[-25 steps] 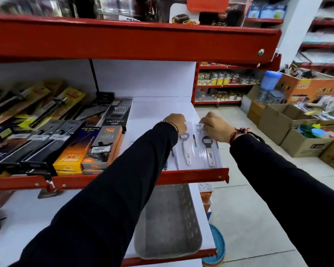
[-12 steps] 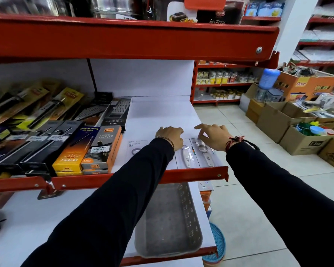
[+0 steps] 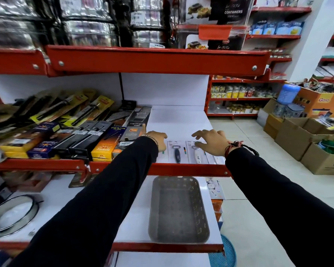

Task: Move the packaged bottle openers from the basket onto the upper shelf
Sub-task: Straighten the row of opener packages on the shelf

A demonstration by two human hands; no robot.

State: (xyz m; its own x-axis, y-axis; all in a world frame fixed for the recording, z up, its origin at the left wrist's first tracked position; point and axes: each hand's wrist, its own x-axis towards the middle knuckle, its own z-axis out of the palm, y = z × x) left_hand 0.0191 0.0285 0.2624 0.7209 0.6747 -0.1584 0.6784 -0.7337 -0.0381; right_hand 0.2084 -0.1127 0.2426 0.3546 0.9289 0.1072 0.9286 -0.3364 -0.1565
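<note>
Two packaged bottle openers lie flat side by side on the white upper shelf [image 3: 177, 122], near its red front rim. One has a dark blue handle [image 3: 176, 154], the other a white handle [image 3: 197, 155]. My left hand [image 3: 157, 138] rests on the shelf just left of the blue one and covers a further pack. My right hand [image 3: 212, 140] hovers with fingers spread over the top of the white one. The grey plastic basket [image 3: 178, 209] stands on the lower shelf below, with nothing visible inside it.
Boxed lighters and graters [image 3: 104, 139] fill the shelf to the left of my hands. A round steel sieve [image 3: 12, 214] lies on the lower shelf at left. Cardboard boxes [image 3: 304, 139] stand on the tiled floor to the right. A blue basket [image 3: 224, 255] sits on the floor.
Both hands have let go of the packs and drawn apart, fingers spreading. The packs now lie flat on the shelf. The camera has tilted upward.
</note>
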